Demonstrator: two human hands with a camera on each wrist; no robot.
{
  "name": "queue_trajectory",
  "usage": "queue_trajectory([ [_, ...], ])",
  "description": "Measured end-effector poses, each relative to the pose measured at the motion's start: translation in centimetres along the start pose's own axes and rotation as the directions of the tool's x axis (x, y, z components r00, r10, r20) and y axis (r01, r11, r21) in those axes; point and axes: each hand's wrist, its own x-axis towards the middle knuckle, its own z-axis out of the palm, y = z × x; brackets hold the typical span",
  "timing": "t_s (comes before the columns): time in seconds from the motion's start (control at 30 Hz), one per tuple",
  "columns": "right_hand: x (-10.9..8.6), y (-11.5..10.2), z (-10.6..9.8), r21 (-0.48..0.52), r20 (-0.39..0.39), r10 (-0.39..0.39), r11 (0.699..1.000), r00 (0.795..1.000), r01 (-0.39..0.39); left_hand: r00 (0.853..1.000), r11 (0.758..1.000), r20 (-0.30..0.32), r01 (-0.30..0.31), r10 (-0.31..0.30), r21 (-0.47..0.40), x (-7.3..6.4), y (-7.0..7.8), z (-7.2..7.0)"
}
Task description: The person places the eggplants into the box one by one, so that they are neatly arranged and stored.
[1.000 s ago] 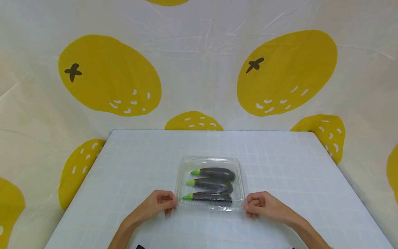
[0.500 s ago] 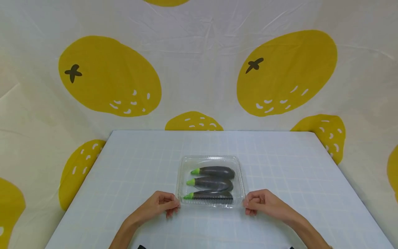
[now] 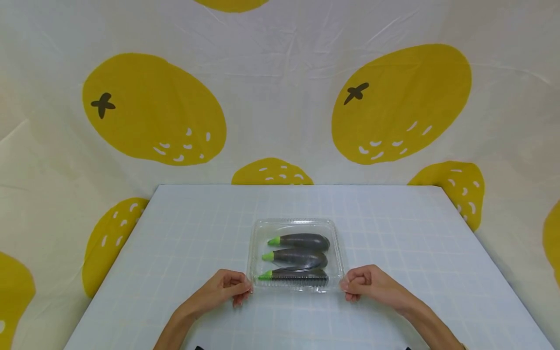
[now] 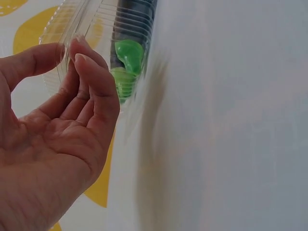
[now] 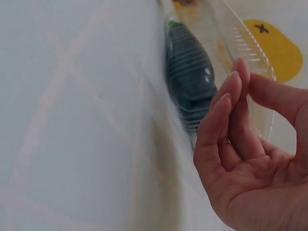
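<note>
A clear plastic clamshell container (image 3: 295, 221) lies on the table with its lid down. Inside, three dark eggplants with green stem ends lie side by side: a far eggplant (image 3: 305, 241), a middle eggplant (image 3: 299, 258) and a near eggplant (image 3: 302, 277) behind the ribbed front wall. My left hand (image 3: 220, 290) pinches the front left corner of the rim between thumb and fingers. At the front right corner, my right hand (image 3: 377, 288) pinches the rim likewise. The left wrist view shows a green stem cap (image 4: 129, 55) through the plastic; the right wrist view shows an eggplant's rounded end (image 5: 190, 72).
The table (image 3: 210, 209) wears a pale blue checked cover. Behind and around it hangs a white curtain (image 3: 280, 97) printed with large yellow fruit. The table's back edge lies a short way beyond the container.
The container's front edge has shifted slightly away from the person, mostly in the first half second. Both hands keep their pinch; the right hand has moved slightly forward and inward.
</note>
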Motion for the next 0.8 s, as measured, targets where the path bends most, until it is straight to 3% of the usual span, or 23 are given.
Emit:
queue_trajectory([
  [0.5,0.2,0.3,-0.3,0.038,0.011,0.004,0.999,1.0,-0.004,1.0,1.0,-0.02,-0.004,0.004,0.009,0.3,0.2,0.0],
  [0.67,0.2,0.5,-0.8,-0.016,0.015,0.016,1.0,1.0,-0.016,0.999,0.996,-0.029,-0.021,0.024,0.089,0.3,0.2,-0.5],
  [0.8,0.0,0.7,-1.5,-0.066,-0.034,0.029,0.997,0.999,-0.031,0.996,0.989,-0.085,-0.014,0.027,0.148,0.3,0.2,-1.2],
])
